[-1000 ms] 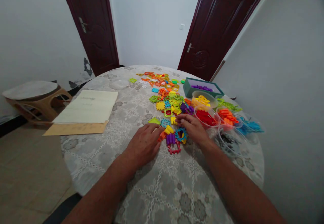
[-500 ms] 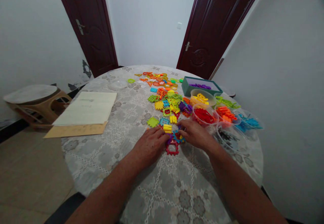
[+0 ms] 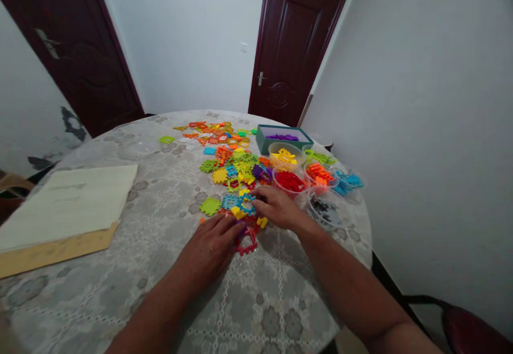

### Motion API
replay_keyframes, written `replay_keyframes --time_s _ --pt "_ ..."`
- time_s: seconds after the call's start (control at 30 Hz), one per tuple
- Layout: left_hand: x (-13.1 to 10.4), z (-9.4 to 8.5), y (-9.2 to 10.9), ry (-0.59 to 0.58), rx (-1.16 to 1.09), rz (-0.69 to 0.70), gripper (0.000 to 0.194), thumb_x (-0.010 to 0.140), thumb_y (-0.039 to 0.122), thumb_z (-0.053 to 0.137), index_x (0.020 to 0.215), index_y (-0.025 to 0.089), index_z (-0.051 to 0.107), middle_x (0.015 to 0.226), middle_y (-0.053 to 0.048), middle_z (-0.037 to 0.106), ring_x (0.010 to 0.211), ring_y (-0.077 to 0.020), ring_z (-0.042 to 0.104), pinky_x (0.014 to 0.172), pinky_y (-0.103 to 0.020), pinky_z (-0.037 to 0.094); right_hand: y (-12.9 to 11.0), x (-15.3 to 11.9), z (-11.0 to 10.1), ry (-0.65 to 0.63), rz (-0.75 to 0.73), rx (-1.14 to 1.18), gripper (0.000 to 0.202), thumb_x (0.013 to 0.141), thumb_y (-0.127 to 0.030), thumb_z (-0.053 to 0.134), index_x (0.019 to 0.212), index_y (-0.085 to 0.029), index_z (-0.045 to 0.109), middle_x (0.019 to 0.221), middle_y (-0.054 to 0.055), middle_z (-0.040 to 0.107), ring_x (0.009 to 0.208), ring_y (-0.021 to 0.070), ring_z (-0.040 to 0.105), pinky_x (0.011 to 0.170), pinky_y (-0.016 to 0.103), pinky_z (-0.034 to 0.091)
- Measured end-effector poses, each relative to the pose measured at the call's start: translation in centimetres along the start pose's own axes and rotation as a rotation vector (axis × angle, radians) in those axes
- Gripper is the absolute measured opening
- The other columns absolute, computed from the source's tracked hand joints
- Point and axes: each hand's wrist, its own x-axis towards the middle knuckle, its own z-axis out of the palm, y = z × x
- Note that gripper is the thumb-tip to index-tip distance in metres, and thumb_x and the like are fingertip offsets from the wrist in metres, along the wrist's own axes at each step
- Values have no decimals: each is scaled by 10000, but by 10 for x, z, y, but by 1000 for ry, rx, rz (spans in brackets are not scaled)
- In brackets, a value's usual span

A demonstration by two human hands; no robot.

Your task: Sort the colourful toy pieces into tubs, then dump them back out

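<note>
My right hand [image 3: 274,205] is closed on a blue toothed square frame piece [image 3: 247,202], gripping its right side just above the loose pieces. My left hand [image 3: 214,237] lies low at the near edge of the pile, with its fingertips closed around a small purple piece [image 3: 241,228], partly hidden. Just beside these fingers is a red toothed square frame [image 3: 247,245]. Yellow connector pieces [image 3: 238,213] sit between the hands, and another yellow piece [image 3: 262,222] lies under my right hand. A green toothed square [image 3: 210,205] rests on the cloth beyond my left hand.
Plastic bowls of sorted pieces stand at the right: yellow [image 3: 285,156], red [image 3: 290,181], orange [image 3: 319,174], blue [image 3: 348,182] and grey [image 3: 326,210]. Behind them is a green box [image 3: 264,141] with purple pieces. Mixed pieces [image 3: 218,134] spread farther back. Papers [image 3: 76,196] lie left.
The view has turned right. My right hand has moved the blue frame away from me, uncovering a yellow piece. My left hand stays by the purple piece and red frame.
</note>
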Motion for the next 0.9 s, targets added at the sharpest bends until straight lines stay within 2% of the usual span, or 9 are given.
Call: replay_keyframes --time_s 0.17,0.23,0.33,0.47,0.53,0.6,0.7,0.8,0.9 --pt "5 -12 8 -83 -39 -42 300 975 177 585 1252 230 685 1264 -108 707 1218 -284 623 1090 -519 500 9 3 5 150 25 65 182 960 -255 609 1105 -218 713 916 16 705 851 176 653 758 289 508" --pt "4 -18 9 -72 -71 -77 235 965 202 602 1176 214 705 1235 -121 710 1195 -287 632 1070 -506 511 12 4 9 222 60 86 184 969 -298 598 1101 -218 699 910 14 701 842 184 650 750 297 509" --pt "2 -23 5 63 -172 -200 193 997 275 564 1100 207 713 1188 -124 725 1148 -275 658 1048 -487 525 10 3 19 271 55 118 195 988 -365 583 1070 -218 682 912 13 700 836 189 651 748 303 510" --pt "1 -28 1 302 -471 -502 339 994 371 594 1290 223 670 1234 -110 736 1103 -252 702 1010 -447 559 -5 -4 41 189 -67 137 171 996 -353 596 1084 -233 681 961 17 726 845 186 674 789 310 520" --pt "4 -31 1 321 -653 -617 394 962 419 646 1305 228 678 1196 -94 755 1036 -239 728 938 -400 595 -13 -7 53 130 -168 93 150 1003 -322 601 1095 -244 690 1003 29 737 909 199 686 851 336 528" --pt "6 -32 1 307 -779 -702 324 946 451 654 1151 214 737 1055 -75 769 910 -224 737 811 -356 625 -15 -7 62 95 -284 37 158 1018 -305 589 1123 -248 693 1067 53 739 1013 220 681 943 379 527" --pt "9 -34 -2 390 -923 -840 252 941 430 639 959 193 723 941 -66 744 803 -203 722 658 -313 632 -9 -2 70 95 -396 -65 241 1051 -289 538 1243 -241 676 1261 99 710 1260 255 604 1134 471 446" --pt "10 -37 -8 599 -1135 -978 199 921 348 666 1039 189 685 1021 -87 749 904 -210 742 685 -318 655 4 4 71 77 -369 -259 299 1057 -287 527 1315 -234 668 1433 123 635 1471 306 425 1238 578 302" --pt "9 -39 -13 728 -1337 -1010 242 885 244 698 1116 182 660 1099 -109 748 998 -207 740 755 -316 662 12 6 70 -2 -318 -393 255 1049 -302 543 1244 -234 693 1443 121 629 1458 314 435 1232 595 285"
